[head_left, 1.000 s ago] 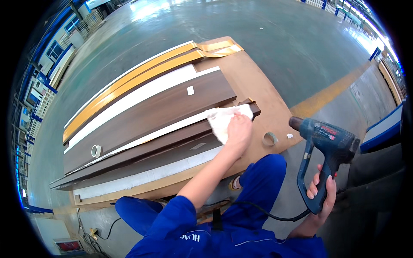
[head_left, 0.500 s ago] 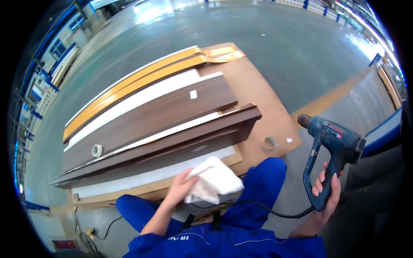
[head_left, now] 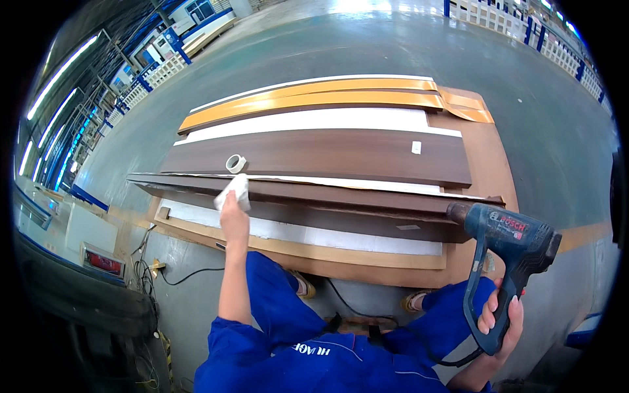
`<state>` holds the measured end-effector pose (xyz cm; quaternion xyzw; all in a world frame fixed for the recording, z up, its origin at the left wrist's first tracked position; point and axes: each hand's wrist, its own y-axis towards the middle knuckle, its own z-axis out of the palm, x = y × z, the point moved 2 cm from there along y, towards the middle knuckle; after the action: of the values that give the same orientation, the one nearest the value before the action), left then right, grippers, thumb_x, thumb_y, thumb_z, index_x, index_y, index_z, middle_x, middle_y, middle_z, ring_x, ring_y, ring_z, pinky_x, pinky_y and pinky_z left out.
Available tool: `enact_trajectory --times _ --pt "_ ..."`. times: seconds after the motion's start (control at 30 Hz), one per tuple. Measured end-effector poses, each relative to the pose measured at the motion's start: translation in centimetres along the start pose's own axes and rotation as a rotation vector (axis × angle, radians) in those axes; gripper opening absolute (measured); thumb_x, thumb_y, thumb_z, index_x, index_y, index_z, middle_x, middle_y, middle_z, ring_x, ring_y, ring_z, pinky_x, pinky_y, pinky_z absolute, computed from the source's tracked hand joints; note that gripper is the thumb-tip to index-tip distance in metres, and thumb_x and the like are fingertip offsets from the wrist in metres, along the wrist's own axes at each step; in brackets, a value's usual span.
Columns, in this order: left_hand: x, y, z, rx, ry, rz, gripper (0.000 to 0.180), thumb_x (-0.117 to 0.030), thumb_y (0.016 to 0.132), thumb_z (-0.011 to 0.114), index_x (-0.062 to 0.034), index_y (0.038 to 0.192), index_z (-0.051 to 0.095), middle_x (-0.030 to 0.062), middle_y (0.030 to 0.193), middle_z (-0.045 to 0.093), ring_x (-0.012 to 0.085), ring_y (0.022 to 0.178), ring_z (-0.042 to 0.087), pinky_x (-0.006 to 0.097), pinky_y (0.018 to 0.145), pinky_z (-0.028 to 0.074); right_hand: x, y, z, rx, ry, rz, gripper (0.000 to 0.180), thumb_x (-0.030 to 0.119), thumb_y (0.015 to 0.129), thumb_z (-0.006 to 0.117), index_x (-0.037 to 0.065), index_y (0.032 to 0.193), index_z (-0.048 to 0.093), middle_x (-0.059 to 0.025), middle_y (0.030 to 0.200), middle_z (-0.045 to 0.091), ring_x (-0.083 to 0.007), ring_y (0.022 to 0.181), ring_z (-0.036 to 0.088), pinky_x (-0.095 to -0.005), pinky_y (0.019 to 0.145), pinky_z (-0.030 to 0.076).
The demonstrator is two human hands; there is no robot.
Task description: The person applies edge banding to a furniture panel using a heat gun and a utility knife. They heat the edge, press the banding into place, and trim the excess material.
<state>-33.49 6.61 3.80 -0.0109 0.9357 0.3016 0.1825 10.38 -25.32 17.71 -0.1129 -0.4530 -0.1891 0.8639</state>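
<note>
A crumpled white cloth [head_left: 237, 191] is gripped in my left hand [head_left: 234, 219], against the upper edge of a long dark brown panel [head_left: 314, 192] standing on its side. My right hand [head_left: 503, 318] is wrapped round the handle of a blue-black heat gun [head_left: 510, 237]. Its nozzle points left and overlaps the panel's right end in view; whether they touch I cannot tell. A roll of white tape [head_left: 235, 164] stands just beyond the cloth, on a flat brown board [head_left: 314, 152].
Behind the board lie strips with glossy orange-yellow film [head_left: 308, 99], its loose end curling at the right. Brown cardboard [head_left: 501, 164] spreads underneath. The heat gun's black cable [head_left: 452, 362] runs by my legs. More cables [head_left: 145, 272] lie on the floor at left.
My left hand has carried the cloth from near my lap forward onto the panel's edge. The view has turned left. The heat gun stays in my right hand.
</note>
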Motion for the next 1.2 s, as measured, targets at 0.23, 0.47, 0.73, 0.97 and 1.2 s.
enact_trajectory --times 0.23,0.47,0.73,0.97,1.2 --pt "-0.2 0.6 5.0 0.102 0.221 0.263 0.041 0.006 0.074 0.05 0.0101 0.115 0.048 0.0251 0.118 0.051 0.0349 0.114 0.048 0.039 0.097 0.039 -1.4 -0.1 2.9 0.005 -0.029 -0.003 0.041 0.026 0.096 0.037 -0.005 0.123 0.033 -0.0092 0.081 0.047 -0.009 0.058 0.049 -0.0211 0.047 0.044" --pt "-4.1 0.8 4.7 0.281 0.342 0.309 0.039 -0.003 0.078 0.048 0.013 0.113 0.049 0.0273 0.116 0.052 0.0347 0.109 0.053 0.036 0.093 0.042 -1.2 0.2 3.1 -0.031 -0.032 0.018 0.043 0.026 0.095 0.041 -0.006 0.124 0.033 -0.0105 0.082 0.047 -0.0108 0.058 0.049 -0.0228 0.047 0.044" --pt "-17.1 -4.6 6.4 0.265 0.305 0.633 0.042 -0.007 0.074 0.051 0.0166 0.11 0.051 0.0309 0.108 0.056 0.0359 0.1 0.057 0.037 0.089 0.045 -0.8 0.6 1.4 -0.061 0.045 -0.004 0.042 0.023 0.093 0.045 -0.006 0.123 0.036 -0.0129 0.082 0.05 -0.0141 0.059 0.053 -0.0252 0.05 0.046" --pt "-29.7 -9.5 7.3 0.232 0.275 0.906 0.039 -0.007 0.072 0.053 0.0165 0.102 0.055 0.0295 0.101 0.059 0.0332 0.091 0.06 0.037 0.082 0.049 0.5 0.0 -2.8 -0.118 0.064 -0.07 0.042 0.022 0.093 0.045 -0.006 0.123 0.036 -0.012 0.083 0.049 -0.014 0.059 0.05 -0.0258 0.05 0.044" --pt "-40.5 -19.3 7.4 0.84 -0.395 1.052 0.013 -0.013 0.068 0.057 -0.0024 0.072 0.064 0.017 0.073 0.064 0.0283 0.071 0.064 0.042 0.061 0.049 0.7 -3.4 -8.8 -0.109 0.125 -0.107 0.047 0.028 0.095 0.043 -0.003 0.128 0.033 -0.0073 0.084 0.045 -0.0127 0.059 0.046 -0.0243 0.049 0.042"
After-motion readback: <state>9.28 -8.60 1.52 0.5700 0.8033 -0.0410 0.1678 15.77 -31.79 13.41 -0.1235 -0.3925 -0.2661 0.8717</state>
